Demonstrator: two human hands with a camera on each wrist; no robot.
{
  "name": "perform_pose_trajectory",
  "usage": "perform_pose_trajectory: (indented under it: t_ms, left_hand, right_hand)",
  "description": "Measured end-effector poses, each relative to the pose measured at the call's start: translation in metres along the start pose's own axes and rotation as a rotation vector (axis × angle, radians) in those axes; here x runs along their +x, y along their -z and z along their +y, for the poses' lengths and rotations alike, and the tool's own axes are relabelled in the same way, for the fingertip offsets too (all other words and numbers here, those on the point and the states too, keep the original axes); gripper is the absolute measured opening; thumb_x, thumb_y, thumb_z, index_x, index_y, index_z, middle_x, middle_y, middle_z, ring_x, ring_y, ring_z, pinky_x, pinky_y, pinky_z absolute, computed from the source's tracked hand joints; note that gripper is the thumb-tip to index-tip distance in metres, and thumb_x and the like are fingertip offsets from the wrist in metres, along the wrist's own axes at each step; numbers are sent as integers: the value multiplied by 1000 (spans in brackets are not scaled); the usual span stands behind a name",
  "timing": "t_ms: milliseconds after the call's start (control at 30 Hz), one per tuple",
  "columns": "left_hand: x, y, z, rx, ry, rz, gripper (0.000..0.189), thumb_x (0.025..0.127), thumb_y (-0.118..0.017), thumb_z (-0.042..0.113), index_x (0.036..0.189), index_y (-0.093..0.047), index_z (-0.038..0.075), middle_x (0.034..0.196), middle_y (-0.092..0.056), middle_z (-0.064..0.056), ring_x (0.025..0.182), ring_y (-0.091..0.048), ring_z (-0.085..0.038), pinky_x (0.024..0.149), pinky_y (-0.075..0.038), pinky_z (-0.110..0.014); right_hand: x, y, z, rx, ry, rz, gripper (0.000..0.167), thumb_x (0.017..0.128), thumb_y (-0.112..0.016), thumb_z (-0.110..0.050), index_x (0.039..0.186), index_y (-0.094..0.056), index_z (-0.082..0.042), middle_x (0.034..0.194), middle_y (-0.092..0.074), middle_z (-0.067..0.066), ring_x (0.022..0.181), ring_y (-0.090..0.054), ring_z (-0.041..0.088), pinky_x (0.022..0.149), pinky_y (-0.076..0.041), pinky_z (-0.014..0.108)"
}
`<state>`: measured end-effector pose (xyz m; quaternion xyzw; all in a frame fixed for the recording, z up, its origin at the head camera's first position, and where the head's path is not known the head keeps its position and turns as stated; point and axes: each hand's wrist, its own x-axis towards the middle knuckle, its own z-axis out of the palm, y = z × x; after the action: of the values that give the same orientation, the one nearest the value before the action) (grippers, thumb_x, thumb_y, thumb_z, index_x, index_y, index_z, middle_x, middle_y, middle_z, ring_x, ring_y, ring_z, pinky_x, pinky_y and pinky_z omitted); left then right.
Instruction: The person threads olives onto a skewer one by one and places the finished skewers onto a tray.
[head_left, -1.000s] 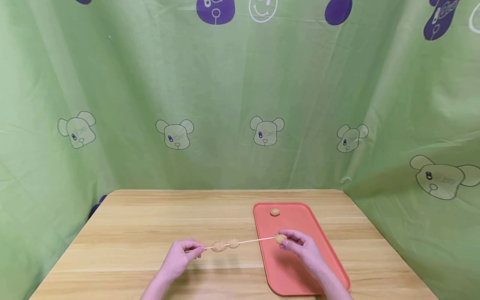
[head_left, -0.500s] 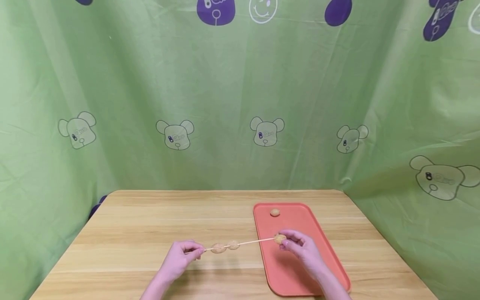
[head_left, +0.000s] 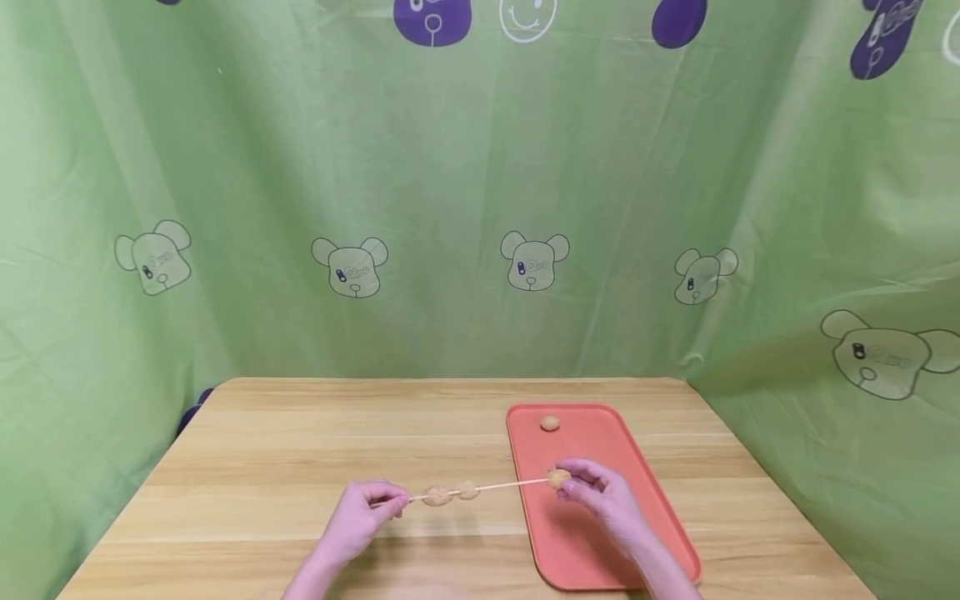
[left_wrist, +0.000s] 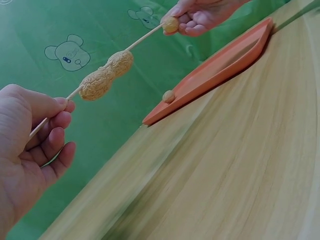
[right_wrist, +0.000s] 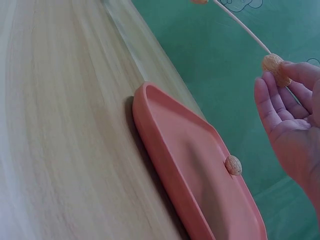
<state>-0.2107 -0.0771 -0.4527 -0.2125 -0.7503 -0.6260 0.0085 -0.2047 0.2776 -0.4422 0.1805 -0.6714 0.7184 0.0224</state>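
Coral tray, tan ball inside, left fingers pinching skewer, right fingers pinching second ball — perhaps pierced

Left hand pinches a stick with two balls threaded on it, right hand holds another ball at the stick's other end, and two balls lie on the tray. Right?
Not quite: the head view shows only one loose ball on the tray, not two. The rest stands: left hand pinching the stick with two threaded balls, right hand holding another ball at the other end.
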Motion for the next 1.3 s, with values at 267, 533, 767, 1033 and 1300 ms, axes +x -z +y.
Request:
perform_pose_trajectory:
  t_ms: [267,533,767,1033,1300]
  left_hand:
    - [-1,-4,4,23,23,16,12,82,-65,2,88,-67,-8,76,-62,-14,67,-56,-8,64,-52,-29]
    - [0,-5,3,19,27,24,10,82,-65,2,87,-67,-7,76,-62,-16,67,-55,-8,64,-51,-26]
    - [1,-8,5,16,47,36,10,81,-66,2,87,-66,-7,77,-62,-19,67,-56,-7,65,-51,-25]
    - [4,-10,4,15,36,33,10,82,-66,2,86,-67,-6,73,-61,-12,65,-55,-9,60,-48,-22]
    - [5,-13,2,2,67,38,10,83,-65,2,87,-66,-7,73,-61,-10,66,-56,-11,61,-48,-23]
  right_hand:
    - [2,-4,2,44,33,17,28,84,-57,10,107,-47,22,94,-67,5,82,-65,14,74,-53,32]
    - [6,-5,3,79,77,5,22,81,-58,13,101,-61,5,92,-68,4,80,-65,13,72,-54,30]
    - [6,-7,3,83,110,-21,23,80,-58,15,101,-61,7,94,-68,5,82,-65,13,72,-54,31]
    - [8,-11,4,77,112,-27,22,79,-58,14,101,-58,12,93,-67,5,80,-65,13,72,-54,29]
    - [9,-14,4,110,135,-35,26,82,-56,15,103,-63,3,95,-67,3,81,-64,12,72,-53,28]
